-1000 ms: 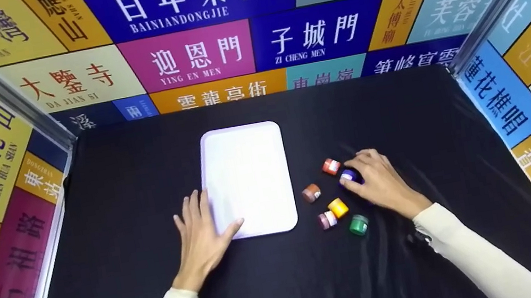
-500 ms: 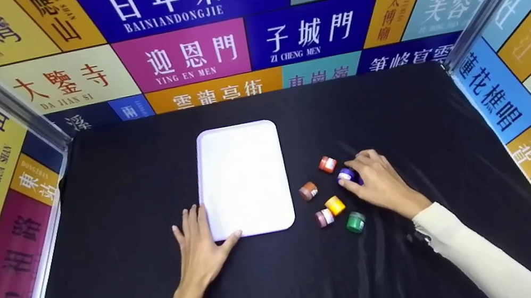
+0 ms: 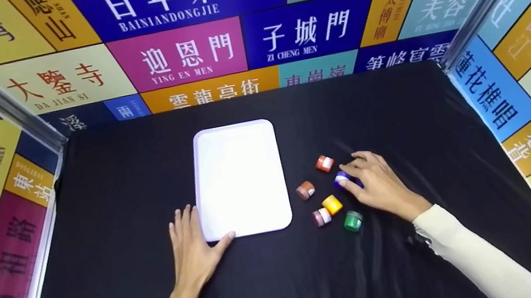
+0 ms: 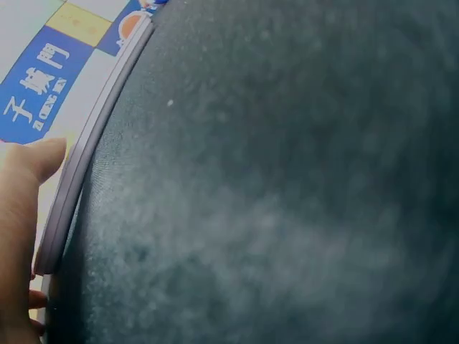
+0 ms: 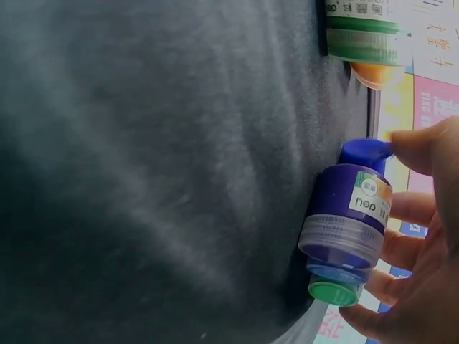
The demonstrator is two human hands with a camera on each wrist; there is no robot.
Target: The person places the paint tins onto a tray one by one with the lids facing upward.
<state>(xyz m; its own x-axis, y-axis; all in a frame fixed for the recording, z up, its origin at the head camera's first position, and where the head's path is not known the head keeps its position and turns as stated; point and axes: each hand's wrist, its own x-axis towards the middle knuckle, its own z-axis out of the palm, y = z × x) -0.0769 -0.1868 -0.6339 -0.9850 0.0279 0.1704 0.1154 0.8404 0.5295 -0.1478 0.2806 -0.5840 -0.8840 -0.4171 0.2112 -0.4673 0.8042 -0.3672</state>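
Since a second earlier our left hand point(image 3: 193, 251) had slid a little back along the counter point(image 3: 399, 110), so the thumb now touched only the near left corner of the white tray point(image 3: 239, 177), where before it had lain across that corner. Our right hand point(image 3: 378, 184) had hardly shifted and stayed on the purple jar point(image 3: 341, 178).

The left grip was wide: fingers straight and flat on the black cloth just beside the tray's left edge, holding nothing. In the left wrist view the thumb point(image 4: 25, 179) lay against the tray's rim point(image 4: 79, 186).

The right grip was closed around the purple jar, fingertips and thumb curled about it. The right wrist view showed the jar point(image 5: 348, 218) lying on its side on the cloth with its label facing up, the fingers point(image 5: 423, 236) wrapped behind it and a fingertip on its blue end.

The purple jar sat to the right of the tray, among five others: a red jar point(image 3: 324, 163) beyond it, a brown jar point(image 3: 305, 190) nearer the tray, a yellow jar point(image 3: 332, 204) and a dark pink jar point(image 3: 320, 217) touching each other, and a green jar point(image 3: 353, 220) closest to us.
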